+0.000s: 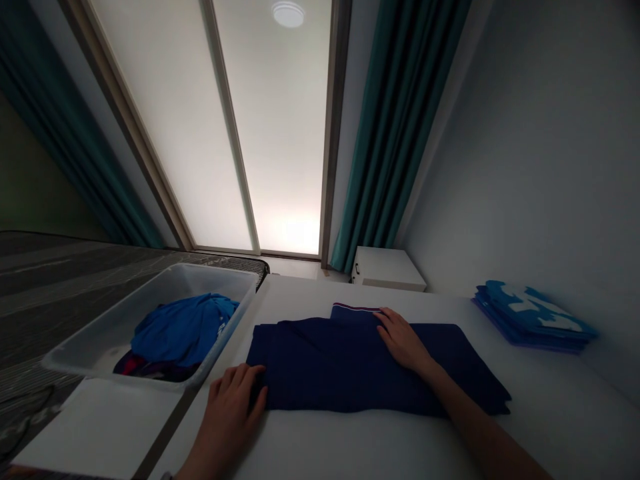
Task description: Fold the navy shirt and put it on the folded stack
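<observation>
A dark navy garment (345, 363) lies spread on the white table (380, 447), with a striped collar edge at its far side. My left hand (231, 407) rests at the garment's near left corner, fingers curled over its edge. My right hand (401, 339) lies flat on the cloth near the collar, fingers stretched out and pressing down.
A clear plastic bin (100, 333) at the left holds a bright blue garment (183, 328) and darker clothes. A folded stack of blue and white clothes (533, 315) sits at the table's far right by the wall. A small white cabinet (387, 268) stands beyond, under teal curtains.
</observation>
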`<move>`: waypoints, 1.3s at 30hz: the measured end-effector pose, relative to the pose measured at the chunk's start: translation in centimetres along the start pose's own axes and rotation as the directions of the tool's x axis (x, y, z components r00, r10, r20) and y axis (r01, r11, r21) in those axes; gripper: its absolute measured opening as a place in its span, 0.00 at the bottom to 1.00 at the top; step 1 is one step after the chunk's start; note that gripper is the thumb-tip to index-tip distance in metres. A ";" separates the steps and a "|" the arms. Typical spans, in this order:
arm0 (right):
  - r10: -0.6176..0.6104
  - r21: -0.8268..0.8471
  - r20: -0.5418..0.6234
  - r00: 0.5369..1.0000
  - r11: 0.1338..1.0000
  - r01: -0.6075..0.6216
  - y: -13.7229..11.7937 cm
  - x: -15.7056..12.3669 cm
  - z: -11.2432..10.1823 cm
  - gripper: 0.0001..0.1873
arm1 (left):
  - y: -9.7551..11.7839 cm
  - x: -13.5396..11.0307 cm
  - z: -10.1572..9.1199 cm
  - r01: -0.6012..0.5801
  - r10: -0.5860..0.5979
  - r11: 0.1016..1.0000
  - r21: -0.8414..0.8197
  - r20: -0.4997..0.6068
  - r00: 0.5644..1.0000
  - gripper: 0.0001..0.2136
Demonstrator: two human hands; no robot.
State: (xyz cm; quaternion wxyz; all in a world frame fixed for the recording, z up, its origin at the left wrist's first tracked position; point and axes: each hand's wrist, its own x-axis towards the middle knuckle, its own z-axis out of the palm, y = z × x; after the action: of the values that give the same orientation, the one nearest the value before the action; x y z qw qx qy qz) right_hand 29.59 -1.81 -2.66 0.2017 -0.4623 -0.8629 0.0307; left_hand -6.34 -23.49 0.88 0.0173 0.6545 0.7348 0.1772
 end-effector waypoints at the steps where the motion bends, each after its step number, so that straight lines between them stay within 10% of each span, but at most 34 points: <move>1: 0.019 0.042 -0.031 0.999 0.999 -0.018 0.2 0.0 -0.3 0.23 | 0.0 0.1 -0.2 -0.004 0.004 1.000 -0.002 -0.001 1.000 0.13; 8: 0.192 0.081 -0.099 0.976 0.980 -0.184 2.2 -0.2 -3.1 0.20 | 3.4 4.3 -2.3 -0.212 0.198 0.973 -0.093 -0.135 0.971 0.13; 20: 0.128 -0.157 0.207 0.970 0.983 -0.096 1.2 0.7 -5.0 0.20 | 11.4 16.0 1.5 -0.458 0.445 0.889 0.004 0.232 0.865 0.19; 30: 0.082 0.078 0.348 0.934 0.990 -0.116 1.5 0.6 -6.0 0.30 | 10.9 16.3 2.2 -0.379 0.404 0.915 -0.139 0.300 0.864 0.23; 39: -0.034 0.061 0.045 0.998 0.998 0.031 0.2 -1.6 -6.2 0.20 | 11.3 15.4 2.3 -0.330 0.399 0.910 -0.250 0.314 0.862 0.27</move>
State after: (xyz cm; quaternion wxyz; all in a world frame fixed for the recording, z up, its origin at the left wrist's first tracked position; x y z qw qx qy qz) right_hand 32.89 -3.83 2.51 0.1960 -0.4410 -0.8735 0.0639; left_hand 2.81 -7.08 5.06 0.1786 0.7985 0.5616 0.1233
